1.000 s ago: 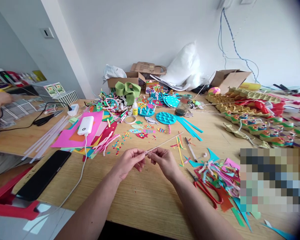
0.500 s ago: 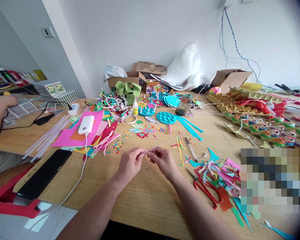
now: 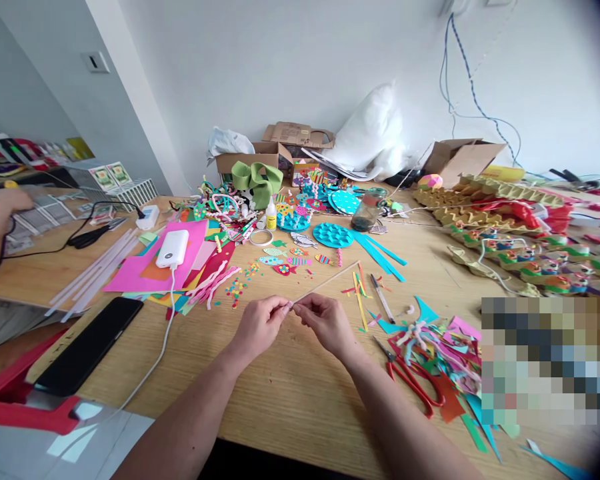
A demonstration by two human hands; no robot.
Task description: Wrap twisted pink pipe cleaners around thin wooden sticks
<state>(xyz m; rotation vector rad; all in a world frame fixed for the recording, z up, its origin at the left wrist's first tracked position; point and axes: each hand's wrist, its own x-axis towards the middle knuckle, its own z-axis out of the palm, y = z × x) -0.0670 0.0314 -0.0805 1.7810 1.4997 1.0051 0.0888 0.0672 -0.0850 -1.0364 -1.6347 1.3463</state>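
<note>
Both my hands meet over the front middle of the wooden table. My left hand [image 3: 264, 327] pinches the near end of a thin pale strip [image 3: 327, 279]. Right beside it, my right hand [image 3: 325, 323] has its thumb and fingers closed on the same strip, whose free end slants up to the right. Beyond the fingers lie paper fish cutouts [image 3: 285, 269], small colored dots [image 3: 237, 290] and a blue egg-carton disc [image 3: 333, 235]. A pen [image 3: 382, 298] and red-handled scissors [image 3: 415, 383] rest to the right.
A power bank [image 3: 173, 248] on pink paper and a black phone [image 3: 90, 347] are at left. Paper scraps [image 3: 435, 347] lie right. Egg cartons [image 3: 510, 250], a glass jar [image 3: 367, 210] and a glue bottle [image 3: 271, 216] stand farther back. Another person's hand [image 3: 7, 200] is far left.
The strip's free end has shifted slightly left and up. My hands have stayed almost in the same place.
</note>
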